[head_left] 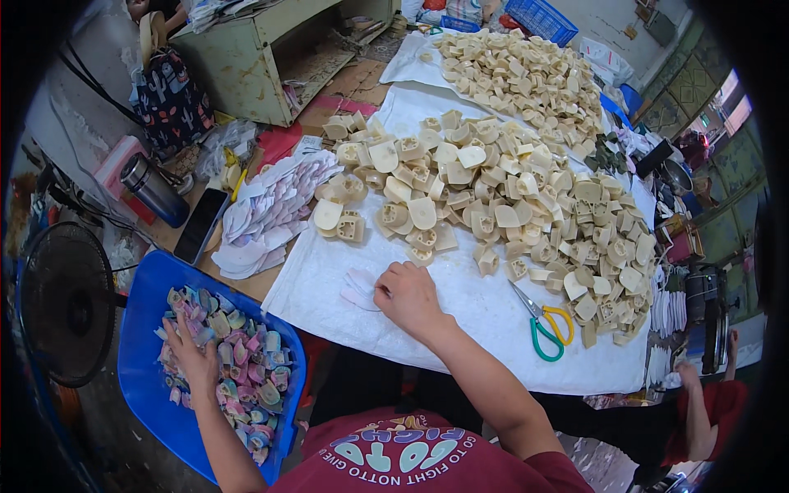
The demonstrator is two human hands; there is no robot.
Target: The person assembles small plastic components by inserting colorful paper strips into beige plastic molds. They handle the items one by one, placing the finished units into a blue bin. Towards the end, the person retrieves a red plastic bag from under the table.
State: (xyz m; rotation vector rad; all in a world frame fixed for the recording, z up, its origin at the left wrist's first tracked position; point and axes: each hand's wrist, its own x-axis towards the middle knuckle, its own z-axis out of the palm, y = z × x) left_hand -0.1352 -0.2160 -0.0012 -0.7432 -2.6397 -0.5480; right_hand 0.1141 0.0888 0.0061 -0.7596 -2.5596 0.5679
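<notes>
This is looking like a small workshop: heaps of beige pieces (526, 189) are covering much of the table (481, 329), a blue bin (138, 337) is holding colourful pieces (263, 361), and scissors (537, 311) are lying nearby.

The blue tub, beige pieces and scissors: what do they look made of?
Tub: probably plastic, smooth and slightly shiny, evenly blue.
Beige pieces: perhaps resin or plastic, satin, with repeated hollow shapes.
Scissors: grey, shiny blades, apparently metal; evenly coloured handles, likely plastic.
</notes>
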